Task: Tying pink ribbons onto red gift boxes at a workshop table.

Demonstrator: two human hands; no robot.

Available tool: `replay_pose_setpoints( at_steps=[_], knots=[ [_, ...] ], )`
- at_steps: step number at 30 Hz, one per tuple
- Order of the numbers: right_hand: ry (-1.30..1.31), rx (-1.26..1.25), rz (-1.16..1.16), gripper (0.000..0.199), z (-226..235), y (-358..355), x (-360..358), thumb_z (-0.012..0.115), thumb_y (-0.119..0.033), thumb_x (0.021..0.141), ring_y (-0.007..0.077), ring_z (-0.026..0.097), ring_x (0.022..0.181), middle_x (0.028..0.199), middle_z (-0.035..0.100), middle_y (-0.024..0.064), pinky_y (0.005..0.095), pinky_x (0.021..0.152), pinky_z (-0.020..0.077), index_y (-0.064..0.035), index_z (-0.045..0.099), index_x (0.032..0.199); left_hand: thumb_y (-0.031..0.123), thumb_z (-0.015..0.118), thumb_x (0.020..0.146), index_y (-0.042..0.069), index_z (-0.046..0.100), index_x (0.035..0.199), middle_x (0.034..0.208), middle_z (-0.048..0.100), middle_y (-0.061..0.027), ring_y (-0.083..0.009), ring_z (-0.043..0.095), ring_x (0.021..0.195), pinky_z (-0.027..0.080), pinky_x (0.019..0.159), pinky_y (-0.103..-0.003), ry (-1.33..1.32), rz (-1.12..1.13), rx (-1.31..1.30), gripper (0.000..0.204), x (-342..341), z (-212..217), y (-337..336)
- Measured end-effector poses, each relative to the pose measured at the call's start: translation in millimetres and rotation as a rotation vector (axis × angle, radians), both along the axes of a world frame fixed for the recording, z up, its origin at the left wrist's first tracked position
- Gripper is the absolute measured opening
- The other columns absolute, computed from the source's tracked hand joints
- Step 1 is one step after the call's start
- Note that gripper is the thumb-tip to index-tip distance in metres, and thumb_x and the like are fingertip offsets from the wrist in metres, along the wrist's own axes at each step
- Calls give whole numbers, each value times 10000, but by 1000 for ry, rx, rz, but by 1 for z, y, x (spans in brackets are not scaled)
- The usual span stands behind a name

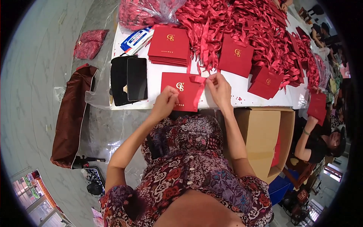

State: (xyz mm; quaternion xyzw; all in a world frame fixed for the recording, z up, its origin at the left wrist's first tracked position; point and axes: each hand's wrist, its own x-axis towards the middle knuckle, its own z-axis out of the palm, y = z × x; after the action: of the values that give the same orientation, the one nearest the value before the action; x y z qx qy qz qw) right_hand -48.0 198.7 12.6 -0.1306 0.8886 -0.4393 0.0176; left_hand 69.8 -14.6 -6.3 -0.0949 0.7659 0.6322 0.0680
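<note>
While the flat red packet (170, 81) lies at the near edge of the white table (234, 94), right in front of the seated person, its gold mark faces up, and both hands are over it. The right hand (219, 89) pinches the red ribbon (197, 99) between thumb and finger near the packet's upper right corner, presumably to keep that loop raised while the rest trails down the right side. The left hand (165, 101) is curled over the packet's left part, perhaps steadying it; from where I stand, I cannot tell whether its fingers grip anything.

Beyond lie a neat stack of packets (169, 44) and a great heap of ribbons (206, 32), probably set there to be within arm's reach. The phone (137, 79) rests on a black pouch (118, 79) off to the left, seemingly out of the hands' way.
</note>
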Motion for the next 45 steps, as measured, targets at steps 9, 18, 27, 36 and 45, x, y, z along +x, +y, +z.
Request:
replay_pose_setpoints(
  at_steps=[9,18,27,36,45],
  knots=[
    [105,25,122,110,29,1,14,657,-76,878,300,646,742,886,597,147,412,646,507,-15,572,913,69,656,903,14,555,991,799,639,-103,-209,641,688,505,633,-307,171,35,-178,145,-17,18,17],
    [8,223,597,327,23,47,40,770,-46,741,322,591,963,991,560,103,397,827,494,-70,604,1022,47,710,794,54,608,1019,893,593,-116,-298,600,883,484,772,-412,304,1,-435,247,-17,0,26],
    [90,144,530,152,10,42,36,747,-98,810,261,600,815,870,595,88,357,717,497,-46,641,906,101,698,839,49,640,1024,904,642,-122,-297,612,873,493,770,-410,283,14,-400,201,-18,2,27],
    [-164,-318,163,186,33,-4,33,714,-155,899,55,493,610,662,575,-12,242,560,406,-20,615,819,177,492,1021,-17,522,1222,865,681,-138,-219,673,811,520,738,-325,228,-111,62,282,-6,11,43],
    [268,-9,320,283,43,-25,30,682,-74,785,308,579,974,978,595,124,412,828,439,-51,596,1054,121,569,995,-5,621,1017,780,633,-7,-85,579,698,486,651,-238,52,53,32,138,-11,2,2]
  ],
)
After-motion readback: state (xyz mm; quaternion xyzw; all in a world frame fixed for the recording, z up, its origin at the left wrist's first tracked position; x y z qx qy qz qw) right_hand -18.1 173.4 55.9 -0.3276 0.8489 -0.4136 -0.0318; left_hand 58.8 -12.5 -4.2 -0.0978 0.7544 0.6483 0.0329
